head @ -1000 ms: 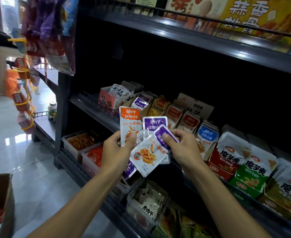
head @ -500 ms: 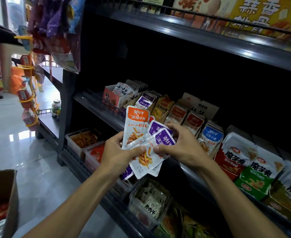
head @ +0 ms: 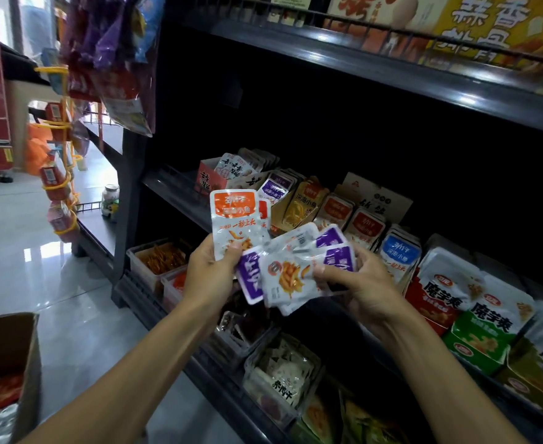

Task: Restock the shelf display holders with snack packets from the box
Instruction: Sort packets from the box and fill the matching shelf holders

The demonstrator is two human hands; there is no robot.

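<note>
— Grip? Both hands are closed on snack packets: left hand (head: 210, 274) pinches an upright orange-topped packet (head: 235, 224), right hand (head: 364, 285) holds fanned purple-topped packets (head: 299, 270).
— Where?
— Before the middle shelf (head: 180, 200), long axes tilted up-right; box (head: 7, 363) low left, floor beside it.

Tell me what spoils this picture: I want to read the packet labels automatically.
Head view: glare whitens the foil on the orange-topped packet in the left hand; the purple-topped packets in the right hand are motion-smeared; the shelf back sits in deep shadow; wide-angle bending curves the upper shelf edge.
</note>
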